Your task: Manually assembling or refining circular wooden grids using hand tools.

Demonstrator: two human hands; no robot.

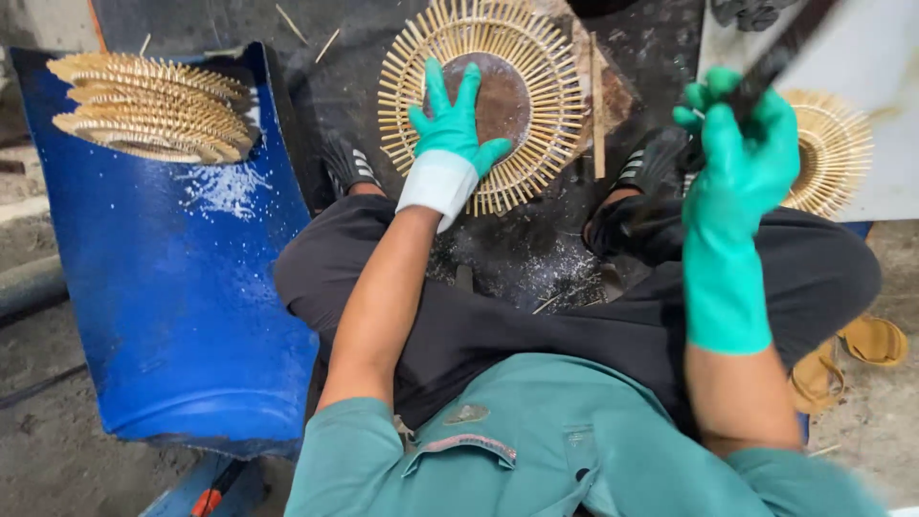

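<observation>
Right hand: the right hand [742, 158], in a green glove, is raised near the camera, its fingers wrapped tight around the handle of a long dark blade [775, 57] that points up and away; the blade is blurred.
Left hand: the left hand [450, 129], also in a green glove, lies flat with fingers spread, pressing down on the round bamboo-stick disc [483, 101].
Disc: it lies on the dark work surface [536, 254] between the person's two black sandals [349, 163], its sticks fanning out from a brown centre; the palm covers its lower left part.
Blue trough: a curved blue plastic half-barrel [163, 287] lies at the left; at its far end sits a stack of finished discs [153, 105], with white flecks scattered below them.
Far right: a second disc [833, 153] lies on a pale board [876, 67], partly hidden behind the raised hand.
Edges and room: the trough's edge runs close beside the left knee; the pale board's edge lies close to the right foot. The open stretch is the dark surface around the pressed disc, littered with loose sticks and dust.
</observation>
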